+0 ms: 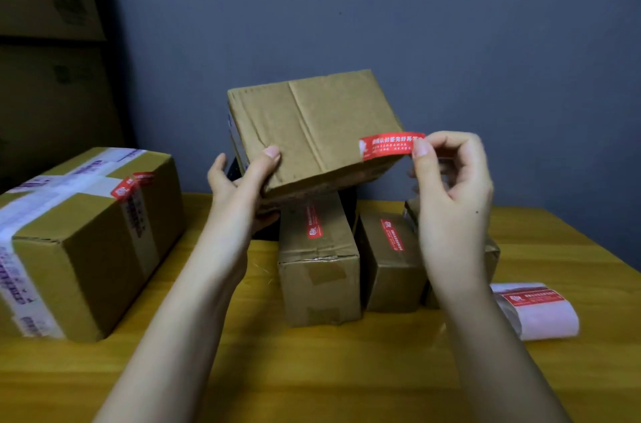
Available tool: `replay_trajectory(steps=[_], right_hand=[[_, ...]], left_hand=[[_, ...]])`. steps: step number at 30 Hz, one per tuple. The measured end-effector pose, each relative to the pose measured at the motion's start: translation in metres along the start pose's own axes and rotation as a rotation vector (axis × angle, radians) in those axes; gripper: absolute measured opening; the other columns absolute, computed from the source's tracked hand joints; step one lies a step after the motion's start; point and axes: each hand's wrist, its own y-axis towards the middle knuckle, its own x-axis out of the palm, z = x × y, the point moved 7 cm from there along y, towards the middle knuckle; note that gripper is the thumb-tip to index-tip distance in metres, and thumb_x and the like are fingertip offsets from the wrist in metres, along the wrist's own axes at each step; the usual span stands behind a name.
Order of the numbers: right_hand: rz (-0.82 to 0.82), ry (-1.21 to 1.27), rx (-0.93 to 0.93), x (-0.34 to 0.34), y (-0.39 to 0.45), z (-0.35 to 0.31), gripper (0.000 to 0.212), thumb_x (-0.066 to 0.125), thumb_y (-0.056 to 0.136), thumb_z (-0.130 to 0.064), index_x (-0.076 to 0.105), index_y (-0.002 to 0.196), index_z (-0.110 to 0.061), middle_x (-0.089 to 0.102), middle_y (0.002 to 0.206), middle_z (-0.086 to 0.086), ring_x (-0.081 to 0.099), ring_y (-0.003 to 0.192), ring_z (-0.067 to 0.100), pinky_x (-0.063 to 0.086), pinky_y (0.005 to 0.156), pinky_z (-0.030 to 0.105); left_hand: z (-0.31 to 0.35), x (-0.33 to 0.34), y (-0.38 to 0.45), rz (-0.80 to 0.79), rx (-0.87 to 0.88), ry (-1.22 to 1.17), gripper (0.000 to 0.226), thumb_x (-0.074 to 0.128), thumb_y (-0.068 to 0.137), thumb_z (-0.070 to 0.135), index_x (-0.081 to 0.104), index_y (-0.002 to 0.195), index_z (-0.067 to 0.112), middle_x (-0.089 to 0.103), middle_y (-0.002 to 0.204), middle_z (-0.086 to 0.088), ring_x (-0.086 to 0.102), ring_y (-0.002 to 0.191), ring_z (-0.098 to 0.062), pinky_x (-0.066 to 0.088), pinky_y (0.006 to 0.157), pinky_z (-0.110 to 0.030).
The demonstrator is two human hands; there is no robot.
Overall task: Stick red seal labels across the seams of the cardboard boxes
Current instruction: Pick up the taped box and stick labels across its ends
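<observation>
Our two forearms come up from the bottom edge, bare from elbow to wrist, with no sleeve showing. Our left hand [242, 180] and right hand [451, 187] wear no gloves, rings, watch or bracelet. The fingernails are short and unpainted. A small dark mole sits on the back of our right hand.

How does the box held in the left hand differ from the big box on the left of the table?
The held box is tilted in the air, gripped by the left hand; the big box rests flat on the table. The held box shows bare cardboard; the big box carries white printed tape and a stuck red label. Both are brown cardboard.
</observation>
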Motion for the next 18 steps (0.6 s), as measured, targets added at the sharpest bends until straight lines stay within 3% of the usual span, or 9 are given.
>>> replay_trajectory(steps=[2,5,8,12,15,18], right_hand=[[0.011,-0.002,-0.03,-0.004,0.002,-0.001,0.008,0.054,0.096,-0.02,0.056,0.104,-0.02,0.059,0.105,0.002,0.055,0.092,0.0,0.042,0.074,0.012],[-0.051,-0.06,-0.063,-0.003,0.004,0.002,0.034,0.058,0.091,-0.02,0.048,0.122,-0.028,0.049,0.126,-0.002,0.048,0.119,0.004,0.042,0.093,0.017],[-0.183,-0.026,-0.042,0.003,0.003,0.007,0.056,0.064,0.089,-0.018,0.037,0.137,-0.028,0.042,0.14,-0.004,0.038,0.131,0.001,0.035,0.102,0.012],[-0.266,0.087,0.03,0.006,-0.002,0.01,0.077,0.068,0.085,-0.017,0.021,0.144,-0.031,0.031,0.146,-0.018,0.03,0.134,-0.01,0.032,0.1,0.006],[-0.246,0.082,0.025,0.002,-0.003,0.007,0.085,0.07,0.084,-0.023,0.015,0.148,-0.032,0.025,0.149,-0.023,0.024,0.14,-0.004,0.03,0.113,0.021],[-0.161,0.098,0.039,-0.012,-0.003,0.005,0.085,0.071,0.085,-0.023,0.015,0.149,-0.032,0.022,0.15,-0.024,0.021,0.143,0.0,0.026,0.118,0.037]], left_hand=[[-0.004,0.0,0.001,-0.026,-0.046,0.006,0.086,0.064,0.076,0.058,0.021,0.146,0.034,0.057,0.123,0.001,0.061,0.107,-0.019,0.053,0.075,-0.031],[-0.007,0.004,0.0,-0.101,-0.093,0.009,0.076,0.057,0.073,0.066,0.036,0.139,0.034,0.065,0.117,0.0,0.066,0.098,-0.015,0.052,0.062,-0.023],[-0.006,0.008,-0.004,-0.142,-0.077,0.004,0.056,0.05,0.083,0.064,0.048,0.128,0.033,0.067,0.11,-0.001,0.065,0.094,-0.016,0.05,0.06,-0.023],[-0.002,0.014,-0.013,-0.215,-0.123,0.01,0.046,0.046,0.084,0.064,0.054,0.118,0.034,0.068,0.105,-0.002,0.064,0.094,-0.018,0.049,0.063,-0.027],[0.006,0.02,-0.015,-0.269,-0.125,0.049,0.054,0.034,0.086,0.071,0.057,0.116,0.033,0.072,0.102,0.001,0.066,0.093,-0.019,0.048,0.065,-0.029],[0.016,0.024,-0.033,-0.361,-0.074,0.135,0.07,0.019,0.084,0.077,0.055,0.125,0.035,0.071,0.112,0.004,0.066,0.105,-0.017,0.049,0.077,-0.031]])
